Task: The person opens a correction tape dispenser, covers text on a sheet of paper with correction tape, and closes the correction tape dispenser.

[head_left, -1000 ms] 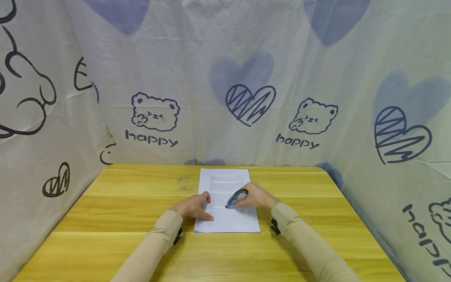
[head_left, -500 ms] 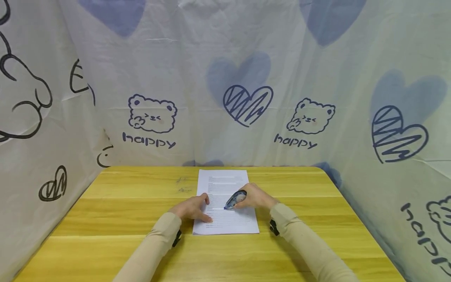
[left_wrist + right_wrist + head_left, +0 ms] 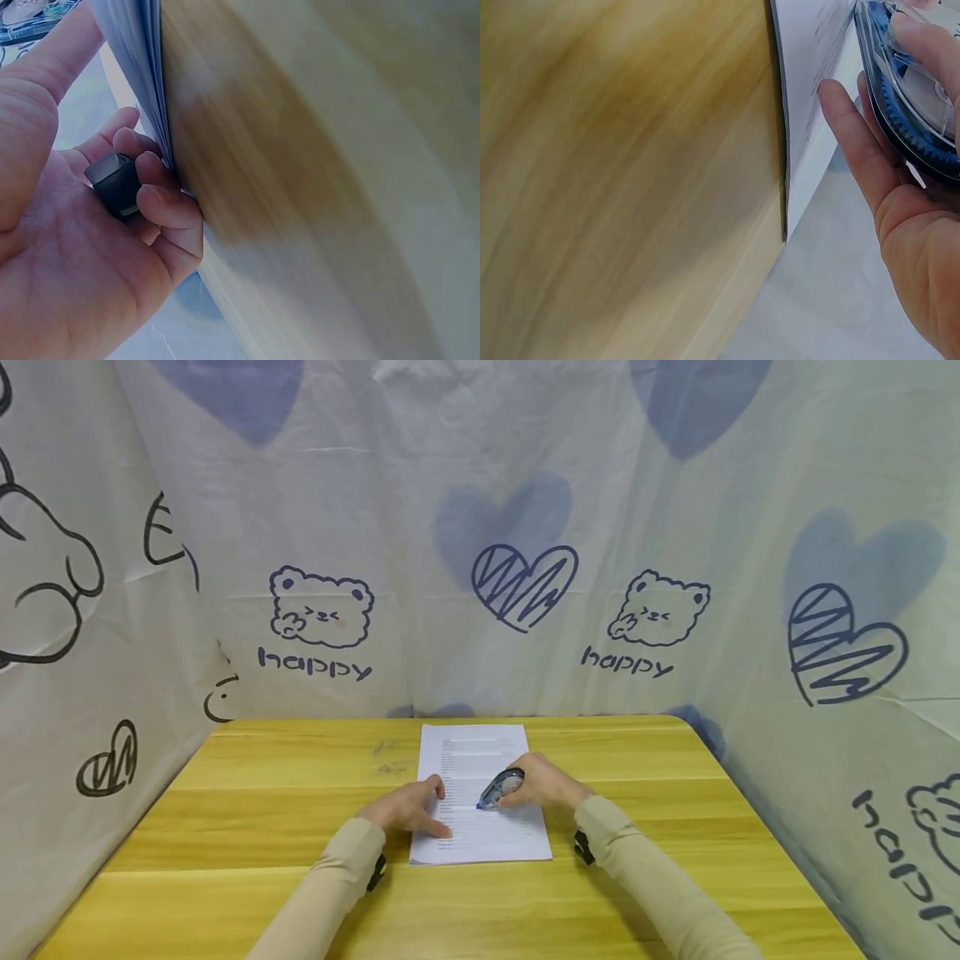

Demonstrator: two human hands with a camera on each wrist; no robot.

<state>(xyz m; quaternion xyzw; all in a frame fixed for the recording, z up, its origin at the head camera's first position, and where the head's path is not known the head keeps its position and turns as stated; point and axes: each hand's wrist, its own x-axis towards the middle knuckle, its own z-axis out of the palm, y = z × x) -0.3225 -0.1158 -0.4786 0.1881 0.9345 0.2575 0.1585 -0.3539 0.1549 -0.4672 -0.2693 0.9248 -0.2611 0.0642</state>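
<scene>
The left hand (image 3: pixel 408 807) and right hand (image 3: pixel 542 781) work on either side of one page, well apart from each other. The right hand grips a correction tape (image 3: pixel 499 788) between thumb and fingers, slanted over the middle of the paper (image 3: pixel 491 845), its blue tip down at the printed lines. In the right wrist view, a blue toothed wheel shows through the clear casing.

The left hand lies at the paper's left edge, thumb on the print, while its other fingers curl around a small black block (image 3: pixel 114 184), seen in the left wrist view. That view also shows the paper to be a stack of several sheets.

The stack lies flat on a yellow wood-grain counter (image 3: pixel 465 914), with faint grey scribbles (image 3: pixel 388 758) just beside its upper left. Both forearms wear beige sleeves (image 3: pixel 324 877), with something black at each wrist. Behind the counter hangs a pale cloth (image 3: pixel 420 485) printed with blue hearts, bear faces and the word "happy".
</scene>
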